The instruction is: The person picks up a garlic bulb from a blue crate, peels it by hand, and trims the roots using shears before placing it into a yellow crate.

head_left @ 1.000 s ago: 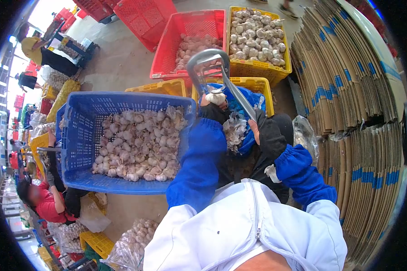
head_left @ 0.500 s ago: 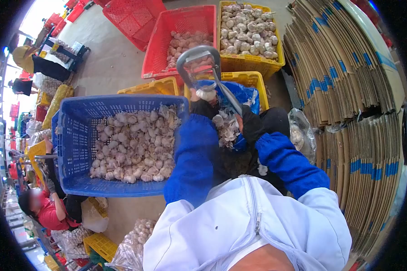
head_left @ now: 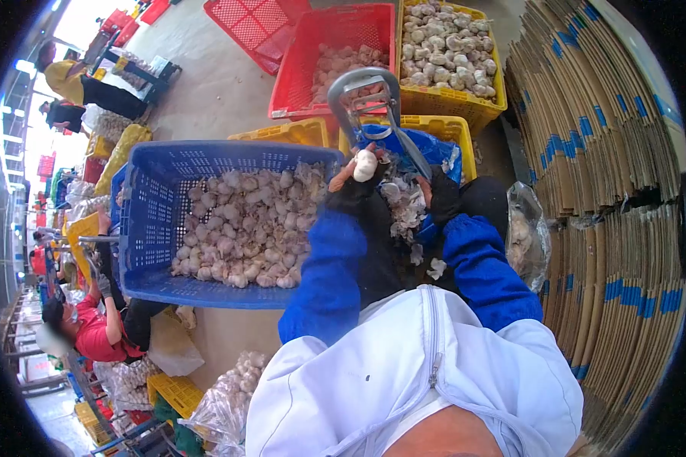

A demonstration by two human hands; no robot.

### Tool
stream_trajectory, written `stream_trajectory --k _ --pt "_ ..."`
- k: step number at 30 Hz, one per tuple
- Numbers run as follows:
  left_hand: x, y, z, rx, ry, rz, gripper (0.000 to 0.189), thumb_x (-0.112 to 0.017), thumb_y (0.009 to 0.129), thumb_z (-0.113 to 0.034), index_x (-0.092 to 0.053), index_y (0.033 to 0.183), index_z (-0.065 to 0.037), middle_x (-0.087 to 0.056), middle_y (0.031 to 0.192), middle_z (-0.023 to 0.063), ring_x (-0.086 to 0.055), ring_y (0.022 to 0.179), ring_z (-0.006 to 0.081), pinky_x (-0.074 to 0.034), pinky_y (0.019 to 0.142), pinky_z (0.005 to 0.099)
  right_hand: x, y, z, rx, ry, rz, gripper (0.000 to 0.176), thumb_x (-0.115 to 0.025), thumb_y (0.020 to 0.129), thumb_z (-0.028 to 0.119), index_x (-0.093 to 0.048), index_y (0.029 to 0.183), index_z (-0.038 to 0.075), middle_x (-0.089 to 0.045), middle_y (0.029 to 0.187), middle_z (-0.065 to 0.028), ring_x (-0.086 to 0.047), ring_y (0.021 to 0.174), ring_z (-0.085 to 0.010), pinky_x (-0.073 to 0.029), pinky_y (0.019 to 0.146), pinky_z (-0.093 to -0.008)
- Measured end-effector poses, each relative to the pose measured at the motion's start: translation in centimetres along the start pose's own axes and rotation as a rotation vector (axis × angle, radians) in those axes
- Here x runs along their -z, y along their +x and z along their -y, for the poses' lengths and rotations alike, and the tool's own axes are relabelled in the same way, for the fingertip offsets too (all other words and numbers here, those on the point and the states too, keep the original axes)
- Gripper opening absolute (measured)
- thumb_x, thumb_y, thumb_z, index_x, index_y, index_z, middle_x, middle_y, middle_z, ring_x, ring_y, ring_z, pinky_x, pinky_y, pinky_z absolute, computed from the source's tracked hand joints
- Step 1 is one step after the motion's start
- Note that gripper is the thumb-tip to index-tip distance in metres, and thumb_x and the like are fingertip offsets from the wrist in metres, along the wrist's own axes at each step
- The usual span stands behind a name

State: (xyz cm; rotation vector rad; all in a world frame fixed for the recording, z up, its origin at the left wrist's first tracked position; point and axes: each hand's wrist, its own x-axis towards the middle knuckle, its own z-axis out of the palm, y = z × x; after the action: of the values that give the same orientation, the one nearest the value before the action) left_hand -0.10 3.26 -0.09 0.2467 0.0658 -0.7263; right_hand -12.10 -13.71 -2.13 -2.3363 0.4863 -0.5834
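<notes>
My left hand, in a dark fingerless glove, grips a white garlic bulb just below a metal lever cutter. The cutter has a curved grey frame and a long handle slanting down to the right. At the handle's lower end is my right hand, also gloved, its fingers closed around the handle and partly hidden. Between my hands, loose garlic skins lie on a blue plastic liner in a yellow crate. To the left stands a blue crate holding many garlic bulbs.
A red crate and a yellow crate of garlic stand ahead. Flattened cardboard stacks line the right side. A clear bag lies beside my right knee. A seated person in red works at the left.
My left hand has drawn the garlic bulb slightly down, away from the cutter, so more of it shows. The camera view has shifted, moving the surroundings rightward and up.
</notes>
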Motion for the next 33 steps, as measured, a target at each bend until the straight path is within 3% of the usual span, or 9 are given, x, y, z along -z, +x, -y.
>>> stream_trajectory --k 2,3,6,7,14,20,23,30,33 --pt "-0.5 -0.7 -0.6 0.08 -0.467 -0.13 0.058 -0.041 0.087 -0.035 -0.025 0.127 0.005 -0.031 0.128 0.0246 -0.029 0.121 0.0353 -0.027 0.099 0.0492 0.8 -0.1 0.3 -0.049 -0.021 0.09 0.036 -0.054 0.081 0.034 -0.055 0.098 0.003 -0.058 0.07 -0.0173 -0.058 0.063 -0.034 -0.046 0.058 -0.0409" --pt "0.2 -0.8 -1.0 0.157 -0.274 0.026 0.056 -0.044 0.085 -0.035 -0.035 0.119 0.008 -0.041 0.119 0.0254 -0.039 0.114 0.0364 -0.035 0.094 0.0468 1.6 -0.2 1.3 -0.085 -0.015 0.11 0.034 -0.053 0.081 0.034 -0.055 0.097 0.004 -0.058 0.071 -0.0177 -0.058 0.064 -0.0339 -0.045 0.058 -0.0409" --pt "2.9 0.0 1.3 -0.128 0.078 -0.176 0.051 -0.048 0.082 -0.037 -0.046 0.106 0.008 -0.053 0.101 0.0236 -0.05 0.099 0.0357 -0.041 0.086 0.046 3.6 -0.7 3.3 -0.147 0.056 0.158 0.032 -0.051 0.082 0.034 -0.054 0.094 0.004 -0.057 0.075 -0.0182 -0.057 0.068 -0.0327 -0.044 0.06 -0.04" --pt "2.4 0.3 0.3 -0.009 0.058 -0.083 0.048 -0.042 0.084 -0.038 -0.052 0.096 0.007 -0.058 0.085 0.0199 -0.055 0.081 0.034 -0.044 0.078 0.0454 4.0 -0.8 3.2 -0.138 0.113 0.168 0.032 -0.051 0.083 0.034 -0.053 0.094 0.004 -0.057 0.075 -0.0178 -0.057 0.068 -0.0317 -0.043 0.06 -0.0391" --pt "1.4 1.6 0.1 0.112 -0.093 -0.123 0.056 -0.02 0.085 -0.045 -0.051 0.104 -0.003 -0.058 0.077 0.0208 -0.052 0.053 0.0312 -0.044 0.048 0.0408 6.5 -0.9 3.8 -0.167 0.218 0.305 0.03 -0.047 0.086 0.031 -0.052 0.094 0.003 -0.055 0.075 -0.0125 -0.053 0.07 -0.0253 -0.042 0.064 -0.0357" --pt "1.4 3.3 1.0 0.212 -0.168 -0.014 0.064 -0.016 0.085 -0.054 -0.05 0.103 -0.004 -0.056 0.076 0.0195 -0.049 0.049 0.0294 -0.042 0.043 0.0365 7.2 -0.6 4.5 -0.151 0.175 0.329 0.031 -0.046 0.087 0.03 -0.052 0.101 0.002 -0.057 0.081 -0.0125 -0.053 0.073 -0.0246 -0.042 0.07 -0.0345" --pt "0.1 4.5 1.5 0.215 -0.194 -0.267 0.068 -0.016 0.083 -0.059 -0.049 0.102 -0.003 -0.055 0.078 0.0199 -0.048 0.05 0.0291 -0.042 0.043 0.0353 6.0 -0.8 3.4 -0.052 0.185 0.201 0.032 -0.047 0.086 0.031 -0.051 0.103 0.003 -0.057 0.081 -0.0139 -0.054 0.073 -0.0262 -0.043 0.07 -0.0348" --pt "-0.4 4.7 1.2 0.406 -0.217 -0.105 0.054 -0.035 0.082 -0.041 -0.046 0.097 0.009 -0.051 0.062 0.0208 -0.049 0.04 0.0259 -0.041 0.031 0.0272 5.3 -1.0 3.1 -0.127 -0.027 0.203 0.046 -0.049 0.082 0.04 -0.052 0.108 0.003 -0.058 0.088 -0.0223 -0.057 0.079 -0.0364 -0.045 0.07 -0.0415" --pt "-0.5 5.2 1.4 0.308 -0.198 -0.186 0.051 -0.034 0.083 -0.044 -0.048 0.103 0.001 -0.051 0.07 0.0252 -0.051 0.044 0.0272 -0.041 0.034 0.0275 4.1 -1.2 2.9 -0.115 -0.08 0.15 0.045 -0.05 0.081 0.04 -0.052 0.107 0.003 -0.059 0.083 -0.0226 -0.058 0.074 -0.0371 -0.045 0.066 -0.0438"
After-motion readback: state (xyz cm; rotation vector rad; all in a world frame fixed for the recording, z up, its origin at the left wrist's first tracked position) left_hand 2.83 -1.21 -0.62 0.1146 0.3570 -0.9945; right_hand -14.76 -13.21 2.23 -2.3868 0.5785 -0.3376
